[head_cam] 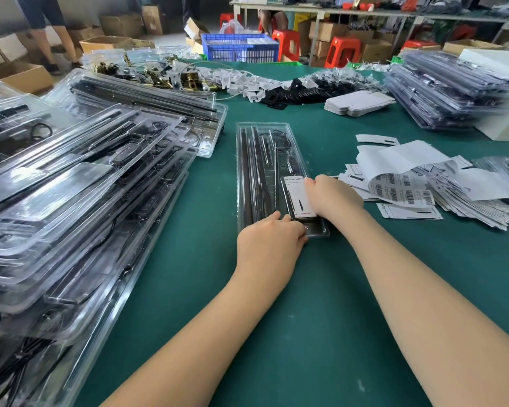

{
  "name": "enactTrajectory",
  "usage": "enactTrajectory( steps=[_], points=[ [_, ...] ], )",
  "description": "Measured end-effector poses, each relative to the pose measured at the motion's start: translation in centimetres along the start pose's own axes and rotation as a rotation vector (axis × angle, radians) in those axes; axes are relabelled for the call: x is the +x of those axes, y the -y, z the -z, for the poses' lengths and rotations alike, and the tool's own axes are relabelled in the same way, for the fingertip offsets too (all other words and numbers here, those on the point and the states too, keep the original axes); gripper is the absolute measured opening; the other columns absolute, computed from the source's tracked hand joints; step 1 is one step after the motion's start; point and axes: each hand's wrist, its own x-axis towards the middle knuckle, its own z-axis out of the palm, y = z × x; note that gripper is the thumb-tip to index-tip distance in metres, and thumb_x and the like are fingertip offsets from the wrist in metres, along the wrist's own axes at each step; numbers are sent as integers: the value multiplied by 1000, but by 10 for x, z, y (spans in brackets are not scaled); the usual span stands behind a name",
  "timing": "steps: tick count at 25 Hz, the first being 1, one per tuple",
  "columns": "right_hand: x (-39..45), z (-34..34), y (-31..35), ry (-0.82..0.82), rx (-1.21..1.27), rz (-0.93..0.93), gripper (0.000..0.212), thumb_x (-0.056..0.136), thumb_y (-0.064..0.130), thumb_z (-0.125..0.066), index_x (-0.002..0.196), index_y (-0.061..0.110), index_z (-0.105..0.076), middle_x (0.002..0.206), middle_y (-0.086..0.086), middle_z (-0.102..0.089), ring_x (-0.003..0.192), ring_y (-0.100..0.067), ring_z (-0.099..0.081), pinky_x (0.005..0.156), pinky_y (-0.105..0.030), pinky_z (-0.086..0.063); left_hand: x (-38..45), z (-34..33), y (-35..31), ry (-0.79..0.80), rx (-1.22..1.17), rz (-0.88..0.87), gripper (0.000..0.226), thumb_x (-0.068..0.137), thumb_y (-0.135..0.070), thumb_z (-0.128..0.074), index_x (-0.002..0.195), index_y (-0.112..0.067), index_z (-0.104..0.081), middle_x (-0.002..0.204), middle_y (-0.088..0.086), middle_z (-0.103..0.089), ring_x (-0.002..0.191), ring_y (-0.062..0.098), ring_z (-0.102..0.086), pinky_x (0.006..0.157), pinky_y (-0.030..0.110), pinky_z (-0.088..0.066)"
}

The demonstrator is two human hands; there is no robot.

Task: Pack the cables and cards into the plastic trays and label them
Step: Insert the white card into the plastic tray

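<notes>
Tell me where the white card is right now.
In the head view, the white card lies in the near right corner of the clear tray at table centre, under the right hand, with the left hand at the tray's near edge.

left hand [269,235]: fingers curled | right hand [334,198]: fingers curled

packing workshop | stacked plastic trays [80,183] | cardboard boxes [121,24] | barcode label sheets [400,186]
</notes>
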Motion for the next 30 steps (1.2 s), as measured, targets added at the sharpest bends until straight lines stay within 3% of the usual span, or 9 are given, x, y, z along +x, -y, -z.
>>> enactTrajectory(
  steps=[5,9,12,15,20,25,30],
  points=[
    [-6,4,18,0,-138,-63,27,97,23,-40,119,17,-55,120,-5,-62,102,-26,-57,70,-32,-32,-1,3,-2,33,39,-7,33,101,-43,-37,101,-30,-67,92,-9,-59,100,4,-54,58,22,-25],
    [-15,0,-1,-27,143,18,35,102,37,-28,104,14,-54,112,-11,-63,89,-28,-49,72,-33,-34,-2,0,1,61,8,-1,31,101,-41,-36,106,-30,-66,103,-10,-62,112,3,-51,67,19,-28],
    [-29,3,-20,3,264,111,30,99,38,-39,105,16,-58,106,-6,-66,91,-26,-54,72,-31,-38,-3,0,1,98,-39,-8,31,102,-40,-37,112,-30,-64,114,-10,-62,119,7,-49,77,23,-39],
    [-44,5,-36,106,378,164,36,92,45,-55,116,18,-60,105,-1,-65,96,-21,-59,79,-31,-45,-3,2,3,88,-57,-39,27,100,-35,-42,109,-27,-66,107,-6,-64,114,13,-53,84,27,-43],
    [-49,13,-44,266,540,148,47,79,45,-75,115,23,-53,83,-1,-63,68,-13,-57,65,-27,-43,-1,2,-1,124,-32,-32,23,99,-26,-41,114,-27,-60,103,-3,-57,110,18,-50,86,29,-39],
    [-44,16,-41,347,559,151,48,75,31,-82,108,17,-51,82,-6,-66,66,-16,-57,60,-26,-45,7,6,-1,192,42,-39,23,98,-26,-45,116,-29,-59,107,-4,-58,111,20,-50,75,29,-40],
    [-40,19,-36,399,504,130,47,74,33,-82,104,19,-48,81,-5,-65,65,-17,-55,61,-27,-44,6,9,3,182,17,-51,28,99,-39,-41,121,-35,-59,113,-7,-58,114,17,-49,73,28,-40]
  ],
)
